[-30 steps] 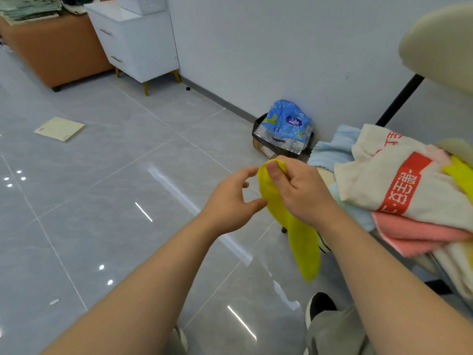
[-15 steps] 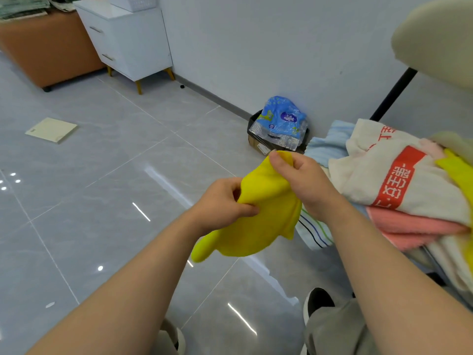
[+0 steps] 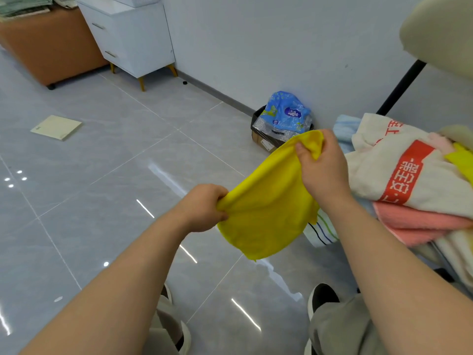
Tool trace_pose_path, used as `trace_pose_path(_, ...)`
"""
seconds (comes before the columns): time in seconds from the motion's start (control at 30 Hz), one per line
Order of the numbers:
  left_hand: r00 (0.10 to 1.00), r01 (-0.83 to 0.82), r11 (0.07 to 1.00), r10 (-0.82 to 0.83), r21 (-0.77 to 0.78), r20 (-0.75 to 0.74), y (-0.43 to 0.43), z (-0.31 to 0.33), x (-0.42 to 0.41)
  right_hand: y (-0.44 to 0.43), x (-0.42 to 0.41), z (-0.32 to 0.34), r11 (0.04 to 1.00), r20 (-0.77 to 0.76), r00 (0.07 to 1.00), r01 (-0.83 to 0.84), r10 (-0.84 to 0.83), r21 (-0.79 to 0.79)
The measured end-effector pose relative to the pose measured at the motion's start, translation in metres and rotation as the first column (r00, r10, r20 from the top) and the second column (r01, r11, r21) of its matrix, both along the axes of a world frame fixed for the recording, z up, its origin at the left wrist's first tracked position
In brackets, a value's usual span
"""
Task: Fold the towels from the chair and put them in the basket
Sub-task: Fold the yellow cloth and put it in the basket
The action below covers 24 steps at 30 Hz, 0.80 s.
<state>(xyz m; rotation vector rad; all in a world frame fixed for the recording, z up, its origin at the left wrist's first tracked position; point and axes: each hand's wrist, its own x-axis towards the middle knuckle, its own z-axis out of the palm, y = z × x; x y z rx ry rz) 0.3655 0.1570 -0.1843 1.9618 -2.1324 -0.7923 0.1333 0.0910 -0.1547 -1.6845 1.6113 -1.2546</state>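
Yellow towel (image 3: 266,206): held spread above the floor, beside the chair (image 3: 440,29).
Left hand (image 3: 202,207): clenched on its lower edge.
Right hand (image 3: 323,170): its upper corner is pinched.
Towel pile (image 3: 399,172): heaped on the chair.
Box (image 3: 266,143): filled by a blue pack (image 3: 286,114).
Basket (image 3: 135,0): possibly the white crate on the cabinet (image 3: 133,39); its contents are hidden.

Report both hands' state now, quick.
Left hand: closed, fingers gripping one corner of the yellow towel.
Right hand: closed, fingers pinching the towel's other top corner.
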Motion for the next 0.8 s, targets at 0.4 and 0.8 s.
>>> trace_pose_path(0.4, 0.818, -0.551, 0.824, 0.503, -0.128, -0.28, -0.009, 0.006, 0.043, -0.016, -0.024, -0.009, 0.89, 0.139, 0.893, 0.391, -0.429, 0.233)
trace_pose_path(0.8, 0.268, -0.735, 0.648, 0.549, 0.2, -0.792, -0.012, 0.023, 0.026, -0.013, -0.005, -0.016, 0.857, 0.186, 0.94, 0.165, -0.286, 0.488)
